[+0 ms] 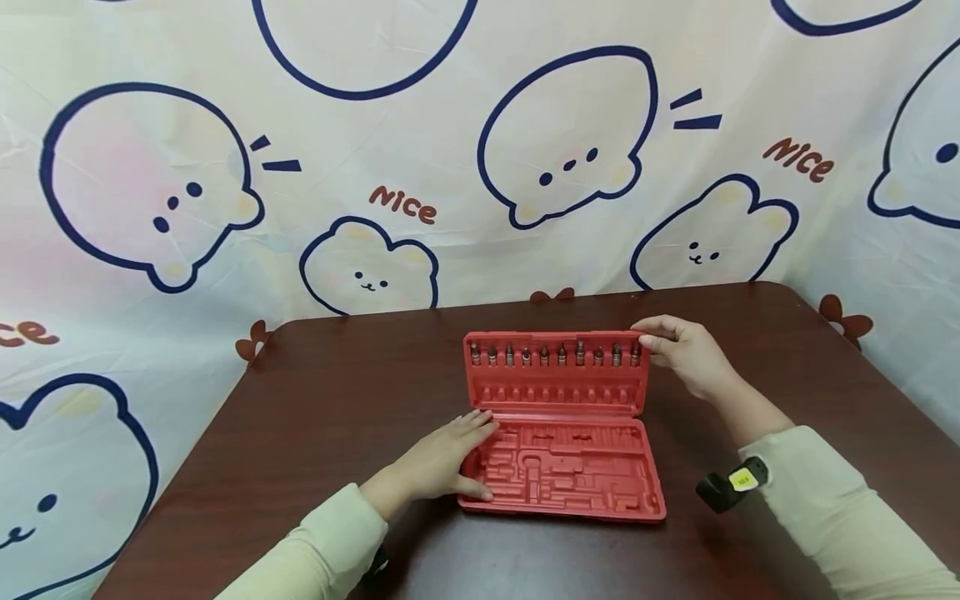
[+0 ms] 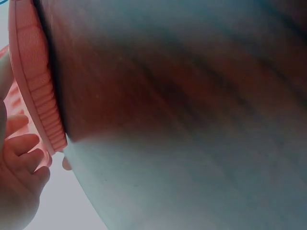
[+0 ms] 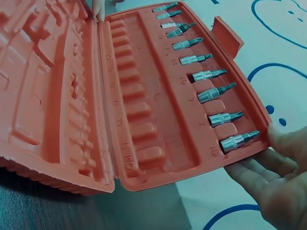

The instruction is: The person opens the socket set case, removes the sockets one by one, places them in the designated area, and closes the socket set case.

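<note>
A red bit case stands open on the table, its base (image 1: pixel 562 510) lying flat and its lid (image 1: pixel 555 404) raised at the back. One row of metal bit sockets (image 3: pixel 211 96) lines the lid's upper part; the row of slots below them holds nothing. The base's moulded recesses are bare. My left hand (image 1: pixel 442 457) rests over the base's left side, fingers extended near the hinge and thumb at the front left. With thumb in front and fingers behind, my right hand (image 1: pixel 693 357) pinches the lid's upper right corner.
The dark brown table (image 1: pixel 345 392) spreads around the case. Behind it hangs a pale cloth (image 1: pixel 465 250) printed with cartoon bears. A black wrist device (image 1: pixel 731 486) with a yellow label sits at the right sleeve. A red latch tab (image 3: pixel 228 36) sticks out from the lid's edge.
</note>
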Motion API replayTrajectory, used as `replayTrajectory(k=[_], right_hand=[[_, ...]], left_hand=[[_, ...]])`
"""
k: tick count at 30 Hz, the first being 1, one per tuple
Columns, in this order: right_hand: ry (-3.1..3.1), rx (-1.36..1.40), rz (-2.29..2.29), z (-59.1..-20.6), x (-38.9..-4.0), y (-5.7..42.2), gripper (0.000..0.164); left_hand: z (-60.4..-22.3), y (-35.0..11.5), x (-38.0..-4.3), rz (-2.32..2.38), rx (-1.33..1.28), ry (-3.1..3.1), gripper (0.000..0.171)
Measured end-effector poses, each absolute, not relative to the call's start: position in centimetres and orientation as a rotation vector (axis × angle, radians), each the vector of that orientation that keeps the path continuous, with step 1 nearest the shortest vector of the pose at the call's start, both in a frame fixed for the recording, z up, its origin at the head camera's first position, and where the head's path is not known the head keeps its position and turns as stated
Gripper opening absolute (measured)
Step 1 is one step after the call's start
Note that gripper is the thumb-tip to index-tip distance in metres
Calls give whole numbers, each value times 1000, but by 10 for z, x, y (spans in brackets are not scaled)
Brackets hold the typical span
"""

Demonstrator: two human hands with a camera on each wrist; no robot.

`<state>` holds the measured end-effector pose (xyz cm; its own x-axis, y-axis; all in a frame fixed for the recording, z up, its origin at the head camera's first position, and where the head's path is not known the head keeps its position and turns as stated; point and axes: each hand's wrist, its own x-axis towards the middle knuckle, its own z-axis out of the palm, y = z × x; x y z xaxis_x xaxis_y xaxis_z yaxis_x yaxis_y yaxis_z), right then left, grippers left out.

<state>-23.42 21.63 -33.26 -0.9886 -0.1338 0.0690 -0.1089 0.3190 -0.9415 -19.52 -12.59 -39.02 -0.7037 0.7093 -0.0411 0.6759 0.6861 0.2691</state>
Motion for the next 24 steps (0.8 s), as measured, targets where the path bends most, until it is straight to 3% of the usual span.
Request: replayTrajectory(k=[14, 24], right_hand=[[2398, -148, -1857, -362, -275, 210, 42], [2590, -115, -1515, -381, -301, 198, 42]], left_hand=[[-392, -127, -200, 370, 1077, 2713, 99], [-392, -131, -200, 355, 1017, 2767, 116]])
